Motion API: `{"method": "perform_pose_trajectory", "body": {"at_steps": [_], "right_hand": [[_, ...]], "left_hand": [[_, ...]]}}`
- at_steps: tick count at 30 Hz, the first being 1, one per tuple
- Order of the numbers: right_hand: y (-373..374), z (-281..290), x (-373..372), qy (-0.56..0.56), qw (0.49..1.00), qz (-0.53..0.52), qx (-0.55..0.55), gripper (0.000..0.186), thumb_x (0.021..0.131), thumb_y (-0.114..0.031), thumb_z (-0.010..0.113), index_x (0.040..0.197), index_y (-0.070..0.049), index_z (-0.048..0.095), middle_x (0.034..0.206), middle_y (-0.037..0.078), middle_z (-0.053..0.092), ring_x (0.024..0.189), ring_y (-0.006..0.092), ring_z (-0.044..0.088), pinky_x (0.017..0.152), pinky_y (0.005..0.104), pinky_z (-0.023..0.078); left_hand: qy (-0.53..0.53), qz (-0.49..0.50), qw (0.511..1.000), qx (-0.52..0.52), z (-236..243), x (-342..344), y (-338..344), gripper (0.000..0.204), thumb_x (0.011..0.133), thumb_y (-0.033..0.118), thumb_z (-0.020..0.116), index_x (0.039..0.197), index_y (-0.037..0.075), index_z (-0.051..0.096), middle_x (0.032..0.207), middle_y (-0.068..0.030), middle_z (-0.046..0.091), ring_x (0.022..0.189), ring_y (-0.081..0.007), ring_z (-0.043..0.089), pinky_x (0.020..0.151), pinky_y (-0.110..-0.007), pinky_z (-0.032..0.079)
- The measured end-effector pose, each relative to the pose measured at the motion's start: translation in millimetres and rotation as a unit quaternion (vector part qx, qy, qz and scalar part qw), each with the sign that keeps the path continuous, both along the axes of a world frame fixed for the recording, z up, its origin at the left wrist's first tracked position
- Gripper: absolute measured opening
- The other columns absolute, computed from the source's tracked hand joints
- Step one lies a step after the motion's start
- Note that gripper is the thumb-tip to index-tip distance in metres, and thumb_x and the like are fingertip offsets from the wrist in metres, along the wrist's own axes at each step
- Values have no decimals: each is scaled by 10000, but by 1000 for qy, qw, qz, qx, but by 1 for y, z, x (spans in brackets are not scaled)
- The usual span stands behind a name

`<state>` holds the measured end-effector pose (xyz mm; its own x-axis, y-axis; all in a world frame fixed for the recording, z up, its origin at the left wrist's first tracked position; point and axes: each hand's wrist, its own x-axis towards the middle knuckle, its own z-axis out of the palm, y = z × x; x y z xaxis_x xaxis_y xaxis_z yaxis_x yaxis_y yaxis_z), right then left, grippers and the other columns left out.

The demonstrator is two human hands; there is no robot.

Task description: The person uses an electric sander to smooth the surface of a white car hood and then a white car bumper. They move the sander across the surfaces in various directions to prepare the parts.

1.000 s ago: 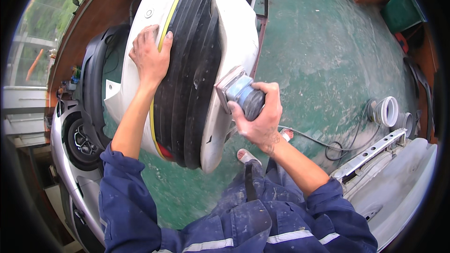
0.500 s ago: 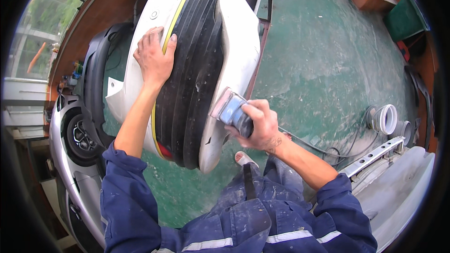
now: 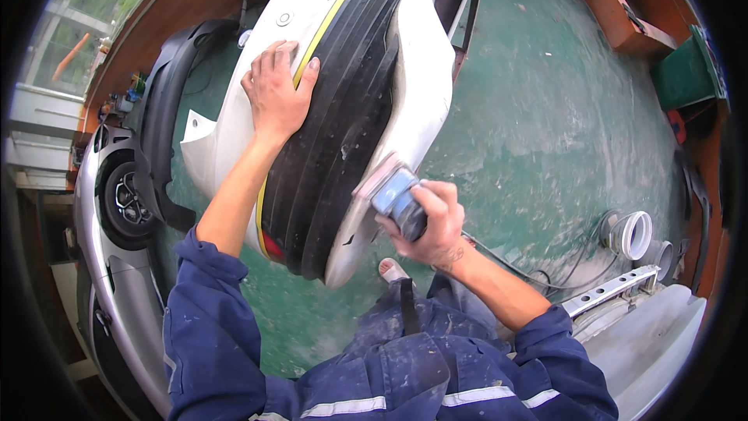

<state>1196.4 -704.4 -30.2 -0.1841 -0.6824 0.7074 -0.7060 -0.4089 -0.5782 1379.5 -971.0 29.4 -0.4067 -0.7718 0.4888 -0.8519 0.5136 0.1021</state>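
A white car bumper (image 3: 261, 51) with a ribbed black centre section (image 3: 331, 121) slants across the view in front of me. A strip of yellow tape (image 3: 336, 8) runs along the border between white and black. My left hand (image 3: 279, 97) lies on the white part, fingers spread, thumb reaching over the tape. In my right hand (image 3: 436, 222) is a hand-held power sander (image 3: 397, 193), blue and black with a pinkish pad. Its pad is at the white right-hand edge of the bumper, close to a small dark chip (image 3: 348, 240). A red reflector (image 3: 272, 248) shows at the near end.
A silver car (image 3: 128, 281) and a dark loose bumper (image 3: 160, 101) stand at the left. On the right are a green bin (image 3: 686, 70), white ring-shaped tubs (image 3: 637, 235), a hose (image 3: 514, 267) on the green floor, and a pale panel (image 3: 662, 343).
The view has swung slightly, so the bumper's far part appears further right. The sander has shifted a little along the white edge. My left hand keeps its place on the bumper.
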Motion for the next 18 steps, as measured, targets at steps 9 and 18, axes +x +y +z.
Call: {"method": "perform_pose_trajectory", "body": {"at_steps": [9, 18], "right_hand": [[-75, 141, -61, 234, 924, 11, 304, 613, 808, -174, 881, 1260, 0, 504, 1090, 219, 563, 858, 440, 710, 713, 503, 611], [-121, 199, 12, 455, 765, 31, 456, 464, 821, -122, 800, 1168, 26, 529, 1090, 306, 643, 886, 498, 737, 802, 544, 619]], "left_hand": [[6, 2, 1000, -6, 2, 4, 0, 543, 1038, 494, 598, 1375, 71, 647, 1477, -138, 593, 1411, -323, 483, 1169, -524, 292], [100, -55, 993, 32, -3, 3, 1, 535, 1013, 417, 633, 1400, 48, 633, 1485, -165, 569, 1438, -326, 442, 1166, -588, 272]]}}
